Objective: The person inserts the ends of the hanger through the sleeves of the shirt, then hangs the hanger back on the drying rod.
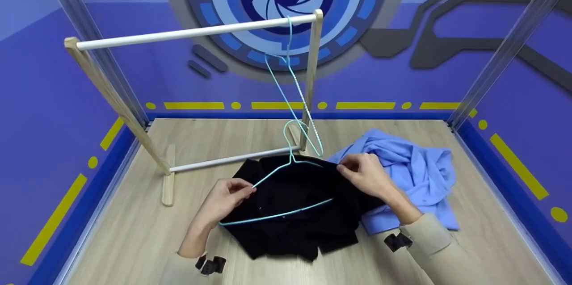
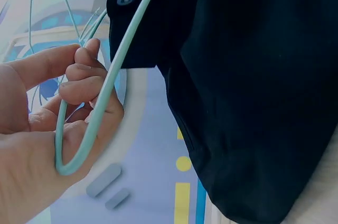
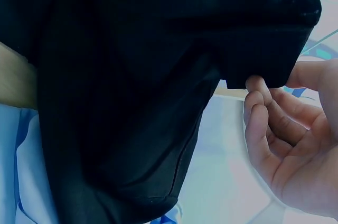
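Note:
My left hand (image 1: 227, 200) pinches the left shoulder of a light-blue wire hanger (image 1: 272, 171), its fingers curled round the wire in the left wrist view. The hanger's hook points up, and its bottom bar runs across a black shirt (image 1: 290, 236). The hanger's right end is hidden inside the shirt. My right hand (image 1: 368, 175) pinches the shirt's upper edge at the right, thumb on one side and fingers on the other in the right wrist view. A button shows on the black cloth (image 2: 158, 39) beside the left hand.
Behind the shirt stands a wooden rack with a white rail (image 1: 196, 32). A second light-blue hanger (image 1: 292, 75) hangs near the rail's right end. A crumpled blue garment (image 1: 411, 173) lies on the table (image 1: 120, 231) at the right, partly under the black shirt.

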The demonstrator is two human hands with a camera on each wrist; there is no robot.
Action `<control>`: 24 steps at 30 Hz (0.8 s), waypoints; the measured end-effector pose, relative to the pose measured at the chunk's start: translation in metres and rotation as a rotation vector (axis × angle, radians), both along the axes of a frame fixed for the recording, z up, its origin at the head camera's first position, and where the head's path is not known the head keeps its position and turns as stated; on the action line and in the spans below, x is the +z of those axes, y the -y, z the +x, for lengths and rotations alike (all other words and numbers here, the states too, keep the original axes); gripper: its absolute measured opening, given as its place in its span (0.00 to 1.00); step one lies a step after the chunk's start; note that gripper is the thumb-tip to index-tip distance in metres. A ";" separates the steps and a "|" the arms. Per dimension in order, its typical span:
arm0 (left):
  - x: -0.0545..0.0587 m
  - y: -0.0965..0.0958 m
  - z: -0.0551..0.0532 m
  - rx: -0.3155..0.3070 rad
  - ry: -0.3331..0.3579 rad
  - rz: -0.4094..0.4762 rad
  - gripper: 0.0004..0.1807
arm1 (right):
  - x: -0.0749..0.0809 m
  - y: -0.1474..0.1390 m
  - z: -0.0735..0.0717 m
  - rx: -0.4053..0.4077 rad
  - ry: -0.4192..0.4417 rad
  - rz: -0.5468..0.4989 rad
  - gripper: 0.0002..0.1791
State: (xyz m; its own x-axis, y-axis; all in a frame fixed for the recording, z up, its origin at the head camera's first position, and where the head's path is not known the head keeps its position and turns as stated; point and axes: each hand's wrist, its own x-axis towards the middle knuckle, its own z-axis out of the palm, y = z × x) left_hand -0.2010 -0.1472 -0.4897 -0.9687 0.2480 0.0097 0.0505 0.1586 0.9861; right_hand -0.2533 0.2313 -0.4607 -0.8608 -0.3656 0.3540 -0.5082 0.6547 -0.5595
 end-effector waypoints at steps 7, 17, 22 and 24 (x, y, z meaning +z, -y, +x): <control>0.001 -0.011 -0.003 -0.011 -0.081 -0.052 0.07 | 0.001 0.002 0.001 0.005 -0.002 0.002 0.04; 0.002 -0.020 -0.005 -0.004 -0.056 -0.074 0.08 | 0.003 0.005 0.000 0.004 0.000 -0.006 0.04; 0.003 -0.026 -0.005 -0.014 -0.067 -0.091 0.08 | 0.003 0.006 0.000 -0.008 0.014 -0.004 0.04; 0.003 -0.029 -0.006 -0.015 -0.076 -0.093 0.07 | 0.003 0.007 0.000 -0.009 0.018 -0.007 0.04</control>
